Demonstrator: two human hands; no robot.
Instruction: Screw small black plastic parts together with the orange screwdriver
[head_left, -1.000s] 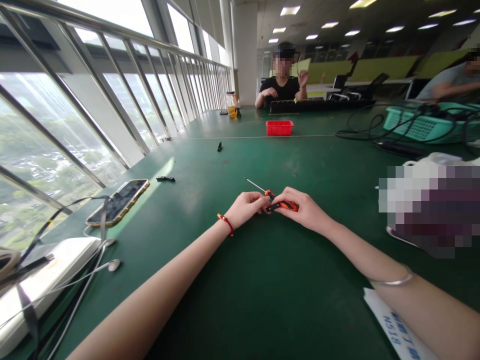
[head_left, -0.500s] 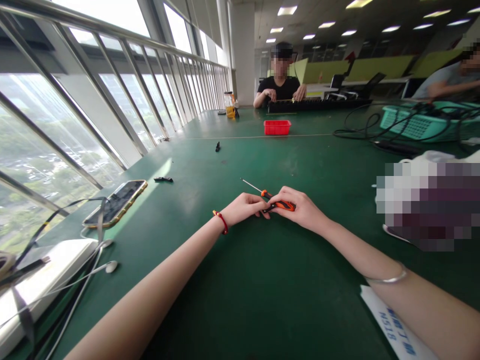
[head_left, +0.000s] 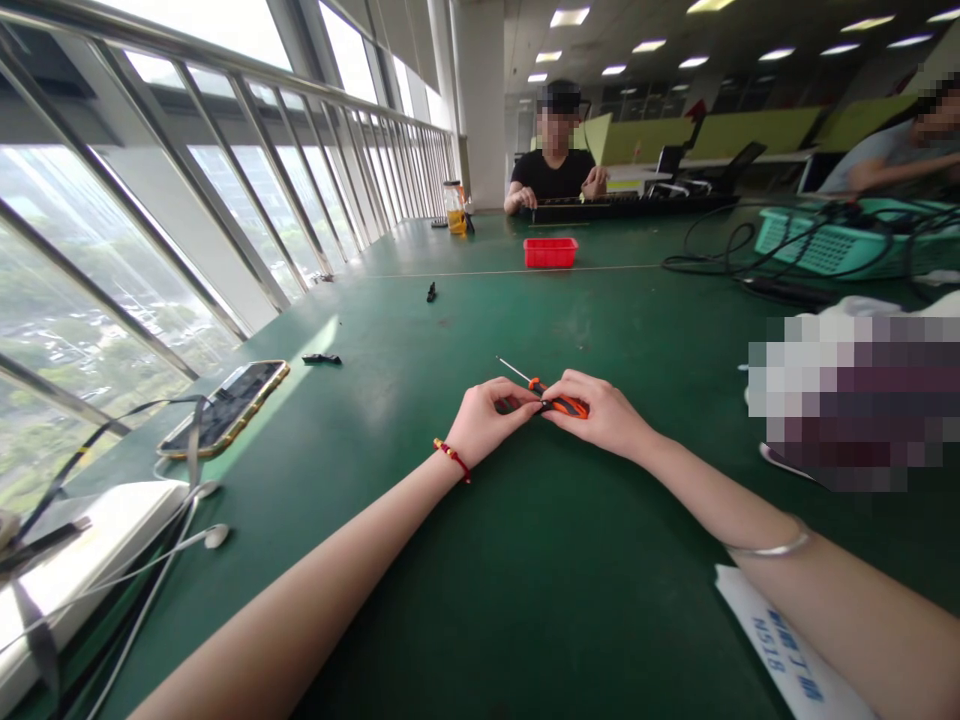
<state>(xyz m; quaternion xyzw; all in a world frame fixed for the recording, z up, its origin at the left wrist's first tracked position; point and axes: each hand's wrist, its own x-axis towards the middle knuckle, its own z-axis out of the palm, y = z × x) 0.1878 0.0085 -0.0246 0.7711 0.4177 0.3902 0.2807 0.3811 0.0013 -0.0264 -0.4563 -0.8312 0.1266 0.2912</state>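
right hand pinches the screwdriver handle, low over the table; left hand curled, pinching its end; seemingly early, tool whole

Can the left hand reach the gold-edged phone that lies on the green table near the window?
Probably yes: only bare green table lies between the left hand and the gold-edged phone, though that hand pinches the orange-and-black screwdriver together with the right hand.
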